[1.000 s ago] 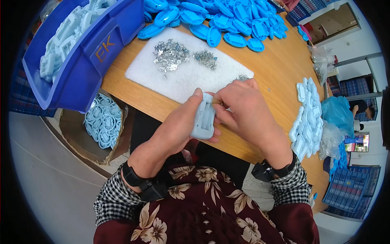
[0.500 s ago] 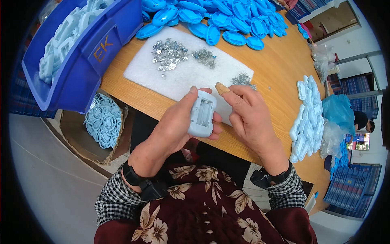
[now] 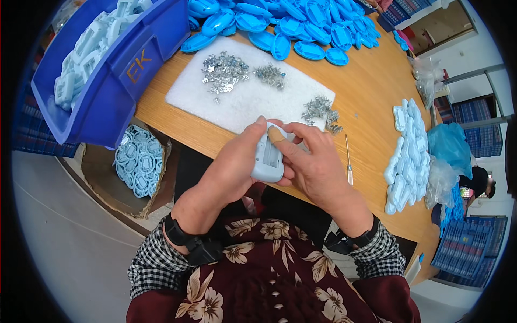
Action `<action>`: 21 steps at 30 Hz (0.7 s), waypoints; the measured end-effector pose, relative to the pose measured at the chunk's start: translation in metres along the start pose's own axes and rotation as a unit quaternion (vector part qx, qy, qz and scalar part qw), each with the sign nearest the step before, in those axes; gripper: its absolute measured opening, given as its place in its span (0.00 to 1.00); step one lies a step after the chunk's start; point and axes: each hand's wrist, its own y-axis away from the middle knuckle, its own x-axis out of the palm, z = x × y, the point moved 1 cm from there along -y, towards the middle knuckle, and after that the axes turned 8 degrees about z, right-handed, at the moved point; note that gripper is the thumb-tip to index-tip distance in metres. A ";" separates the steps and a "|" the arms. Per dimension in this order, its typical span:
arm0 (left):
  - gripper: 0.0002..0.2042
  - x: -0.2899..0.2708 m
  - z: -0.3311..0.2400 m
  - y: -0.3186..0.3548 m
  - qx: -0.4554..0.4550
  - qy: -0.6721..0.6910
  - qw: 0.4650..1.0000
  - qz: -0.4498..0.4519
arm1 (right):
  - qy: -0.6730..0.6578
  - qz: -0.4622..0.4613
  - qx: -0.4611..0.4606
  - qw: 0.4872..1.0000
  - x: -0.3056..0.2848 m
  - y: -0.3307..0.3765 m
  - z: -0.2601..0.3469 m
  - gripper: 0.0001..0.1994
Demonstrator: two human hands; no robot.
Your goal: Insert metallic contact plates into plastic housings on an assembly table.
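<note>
my left hand (image 3: 237, 161) fingers wrap the pale blue shell (image 3: 267, 159) near the table (image 3: 371, 91) edge; my right hand (image 3: 312, 161) thumb presses its cavity. next, probably a steady, well-aimed seating push.

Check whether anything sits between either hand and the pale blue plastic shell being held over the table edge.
Nothing visible does. The left hand wraps the pale blue plastic shell directly, and the right hand presses a thumb straight onto its upper end. The small metal parts lie apart on the white pad behind.
</note>
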 end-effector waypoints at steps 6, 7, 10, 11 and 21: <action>0.26 0.000 -0.002 0.005 -0.017 -0.040 0.999 0.024 | -0.040 -0.063 0.042 0.996 -0.003 0.000 -0.006 0.23; 0.27 0.000 -0.003 0.006 -0.011 -0.039 0.999 0.029 | -0.044 -0.067 0.039 0.996 -0.003 0.002 -0.006 0.23; 0.28 -0.003 -0.004 0.003 -0.006 -0.036 0.999 0.039 | -0.014 -0.023 -0.018 0.999 -0.007 -0.001 -0.003 0.24; 0.28 -0.003 -0.004 0.003 -0.013 -0.034 0.999 0.036 | 0.002 0.001 -0.044 0.999 -0.007 -0.003 -0.002 0.24; 0.24 -0.003 0.002 0.003 0.069 -0.215 0.974 0.017 | -0.641 0.046 0.251 0.724 -0.004 -0.006 -0.011 0.12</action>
